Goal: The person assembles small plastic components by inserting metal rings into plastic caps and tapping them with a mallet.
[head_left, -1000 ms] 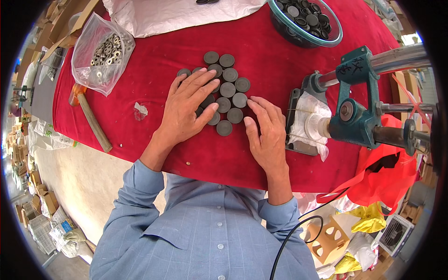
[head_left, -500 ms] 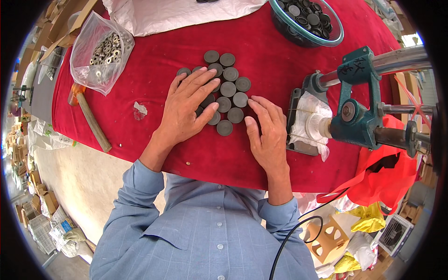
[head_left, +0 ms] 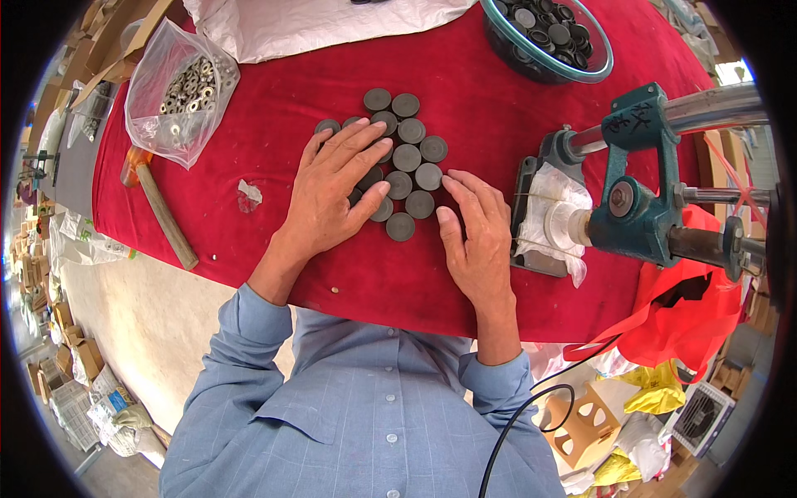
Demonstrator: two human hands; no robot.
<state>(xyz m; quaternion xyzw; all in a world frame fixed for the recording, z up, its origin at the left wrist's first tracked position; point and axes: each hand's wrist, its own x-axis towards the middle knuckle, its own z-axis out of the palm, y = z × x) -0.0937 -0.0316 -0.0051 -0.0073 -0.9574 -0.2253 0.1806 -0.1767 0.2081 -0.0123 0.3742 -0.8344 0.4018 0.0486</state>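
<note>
Several round black discs lie flat in a loose cluster on the red cloth. My left hand rests over the left side of the cluster, fingers stretched out, hiding some of the discs. At the right edge of the cluster lies my right hand, its fingers and thumb apart. The right index fingertip is close beside one disc; whether it touches cannot be made out. Neither hand has anything in its grip.
To the right stands a green hand press with a white-wrapped base. A bowl of black discs is at the back right. At left are a plastic bag of metal rings and a hammer. White fabric lies at the back.
</note>
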